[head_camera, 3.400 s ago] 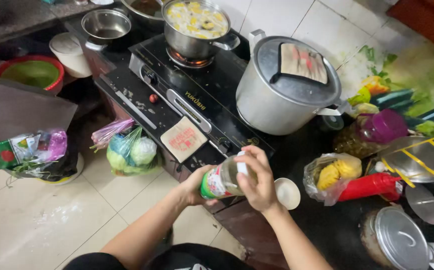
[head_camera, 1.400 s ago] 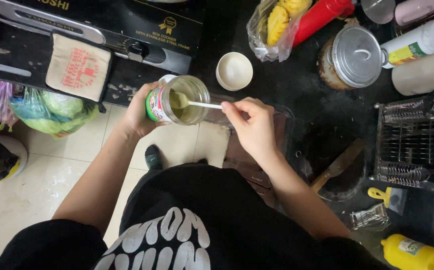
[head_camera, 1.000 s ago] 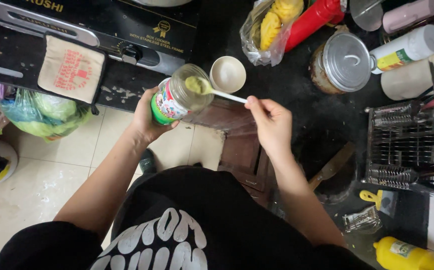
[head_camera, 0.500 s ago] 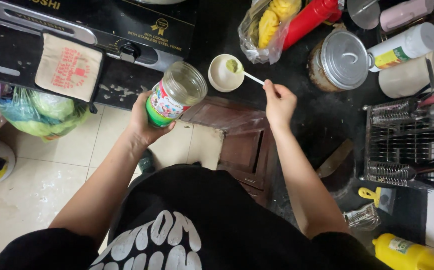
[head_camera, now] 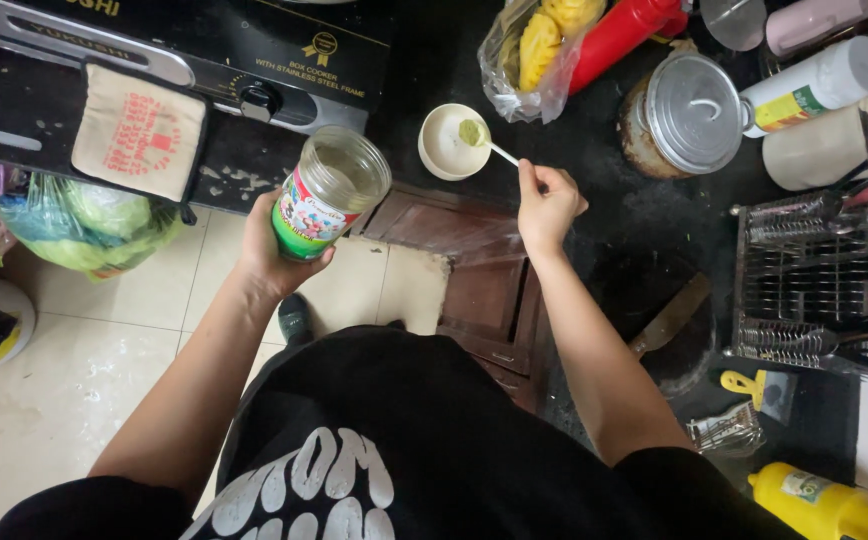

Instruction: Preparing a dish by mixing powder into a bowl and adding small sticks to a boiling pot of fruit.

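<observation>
My left hand (head_camera: 272, 255) grips an open glass jar (head_camera: 329, 192) with a colourful label, held over the floor just in front of the dark counter. My right hand (head_camera: 546, 203) pinches the handle of a small white spoon (head_camera: 494, 148). The spoon's bowl carries a greenish paste and rests over a small white dish (head_camera: 453, 141) that sits on the counter's front edge. The jar's inside looks smeared and mostly hollow.
A black gas stove (head_camera: 204, 60) with a cloth pot holder (head_camera: 138, 141) lies at the upper left. A bag of yellow food (head_camera: 538, 50), a red bottle (head_camera: 622, 34), a lidded metal tin (head_camera: 692, 112), a wire rack (head_camera: 824, 280) and a yellow bottle (head_camera: 824, 505) fill the right.
My right hand drew the spoon out of the jar with green paste and carried it to the white dish. The jar in my left hand dropped slightly and tilted upright.
</observation>
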